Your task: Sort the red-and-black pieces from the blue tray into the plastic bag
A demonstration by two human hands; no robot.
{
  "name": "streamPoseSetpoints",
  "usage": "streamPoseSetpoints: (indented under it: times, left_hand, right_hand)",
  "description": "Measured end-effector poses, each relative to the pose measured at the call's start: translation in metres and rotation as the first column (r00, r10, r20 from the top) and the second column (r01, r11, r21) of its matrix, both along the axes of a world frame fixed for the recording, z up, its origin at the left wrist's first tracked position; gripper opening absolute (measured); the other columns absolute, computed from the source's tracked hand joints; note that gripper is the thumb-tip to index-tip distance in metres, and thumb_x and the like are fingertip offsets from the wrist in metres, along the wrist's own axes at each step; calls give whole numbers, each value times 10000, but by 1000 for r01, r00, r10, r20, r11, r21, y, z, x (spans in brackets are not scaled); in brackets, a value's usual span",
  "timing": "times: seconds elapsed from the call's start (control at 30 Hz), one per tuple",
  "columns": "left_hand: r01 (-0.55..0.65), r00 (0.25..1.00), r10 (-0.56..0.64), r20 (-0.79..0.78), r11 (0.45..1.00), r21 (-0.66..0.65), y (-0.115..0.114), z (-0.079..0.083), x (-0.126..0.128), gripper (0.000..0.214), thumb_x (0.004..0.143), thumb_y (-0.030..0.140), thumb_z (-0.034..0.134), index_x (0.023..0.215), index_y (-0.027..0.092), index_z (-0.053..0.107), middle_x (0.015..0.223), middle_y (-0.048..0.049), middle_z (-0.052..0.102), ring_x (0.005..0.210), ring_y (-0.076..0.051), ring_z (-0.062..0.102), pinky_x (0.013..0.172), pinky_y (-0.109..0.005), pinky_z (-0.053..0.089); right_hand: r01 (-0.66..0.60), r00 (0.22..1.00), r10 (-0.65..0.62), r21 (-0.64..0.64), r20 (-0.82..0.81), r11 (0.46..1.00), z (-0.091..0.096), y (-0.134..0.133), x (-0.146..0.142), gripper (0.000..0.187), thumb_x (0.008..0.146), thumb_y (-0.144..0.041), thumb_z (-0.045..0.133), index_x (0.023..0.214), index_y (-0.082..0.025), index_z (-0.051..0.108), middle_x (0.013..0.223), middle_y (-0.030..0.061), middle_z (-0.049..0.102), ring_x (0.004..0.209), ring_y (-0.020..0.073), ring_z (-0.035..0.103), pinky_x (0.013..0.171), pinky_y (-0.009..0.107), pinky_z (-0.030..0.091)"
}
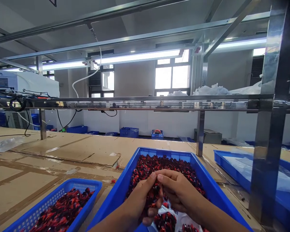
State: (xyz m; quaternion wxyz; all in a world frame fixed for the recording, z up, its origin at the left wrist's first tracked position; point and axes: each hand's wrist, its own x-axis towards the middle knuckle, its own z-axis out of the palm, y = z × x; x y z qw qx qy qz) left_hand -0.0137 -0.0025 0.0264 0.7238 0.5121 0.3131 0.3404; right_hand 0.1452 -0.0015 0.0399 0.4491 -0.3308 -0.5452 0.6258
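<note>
A large blue bin (212, 183) holds many small glossy red-and-black pieces (157, 162), whose exact kind I cannot make out. Over its middle, my left hand (143, 196) is curled, with several of these pieces cupped in its fingers. My right hand (177, 190) meets it at the fingertips, thumb and index finger pinched together. Whatever lies in that pinch is hidden or too small to name. Below the hands, white plastic bags (181, 219) lie in the bin among more of the pieces.
To the left stands a smaller blue basket (96, 187) with more red-and-black pieces. Behind a metal post (265, 161) at right is a blue tray (234, 167) with white plastic sheet. Cardboard (87, 149) covers the table. A metal shelf rail (145, 103) crosses ahead.
</note>
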Motion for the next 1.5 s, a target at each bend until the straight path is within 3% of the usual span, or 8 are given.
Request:
streamPoseSetpoints:
  times: [0.13, 0.3, 0.73, 0.87, 1.03, 1.1, 1.27, 1.5]
  left_hand:
    - [-1, 1000, 1, 15, 1000, -21, 0, -1, -1, 599, 750, 774, 529, 810, 179, 531, 655, 12, 514, 396, -30, 312, 299, -123, 179]
    - [-19, 1000, 20, 14, 1000, -19, 0, -1, 0, 562, 780, 745, 525, 810, 184, 523, 661, 14, 503, 400, -33, 318, 303, -129, 171]
    - [-55, 998, 55, -1, 993, -106, 5, -5, 0, 567, 739, 750, 571, 773, 186, 523, 643, 23, 491, 400, -37, 331, 319, -146, 136]
    - [-74, 997, 73, -7, 994, -81, 4, -5, 1, 558, 761, 746, 549, 779, 188, 524, 650, 21, 484, 404, -38, 335, 327, -150, 132]
    - [-52, 996, 57, 67, 996, -78, 1, -1, 1, 536, 772, 736, 551, 825, 203, 521, 672, 28, 481, 406, -31, 305, 333, -153, 112]
    - [-49, 995, 57, 82, 994, -99, 2, 0, 1, 538, 755, 733, 578, 842, 206, 521, 678, 34, 481, 404, -27, 296, 332, -153, 106]
    - [-93, 988, 114, 102, 978, -186, 7, -1, -1, 548, 722, 714, 638, 880, 201, 522, 694, 39, 489, 412, -22, 315, 339, -145, 98]
    - [-96, 986, 123, 113, 971, -217, 9, -3, -3, 559, 734, 713, 628, 809, 171, 512, 630, 57, 427, 405, -15, 288, 344, -142, 88]
  right_hand:
    - [43, 979, -93, 262, 183, 964, 2, -5, -2, 415, 803, -498, 660, 1012, -139, 671, 549, -62, 528, 359, 32, 301, 360, 182, 229]
    - [125, 824, -443, 650, 352, 749, 5, -14, 2, 271, 891, -314, 573, 1111, -190, 671, 611, -40, 566, 567, 116, 511, 553, 229, 394]
    - [-122, 626, -687, 917, 369, 380, -3, -16, 2, 268, 935, -235, 503, 1171, -219, 629, 848, 45, 731, 722, 171, 669, 675, 270, 465]
    - [-66, 646, -679, 911, 350, 407, 0, -20, 1, 227, 912, -265, 538, 1104, -222, 650, 694, 15, 668, 622, 160, 613, 615, 270, 443]
    - [271, 926, -347, 374, 149, 887, 8, -9, 5, 337, 905, -520, 474, 745, -227, 521, 429, -86, 404, 334, 97, 351, 331, 206, 305]
    - [234, 972, -231, 65, -51, 970, 7, 0, 9, 393, 891, -581, 433, 710, -234, 454, 442, -94, 372, 301, 84, 278, 255, 186, 210]
    - [222, 965, -242, 170, 103, 960, 2, 6, 9, 312, 847, -504, 576, 807, -196, 604, 509, -73, 460, 354, 60, 310, 314, 167, 226]
    - [58, 716, -543, 738, 438, 672, 4, -20, -5, 260, 830, -292, 649, 1081, -286, 715, 779, -14, 713, 664, 165, 604, 641, 266, 439]
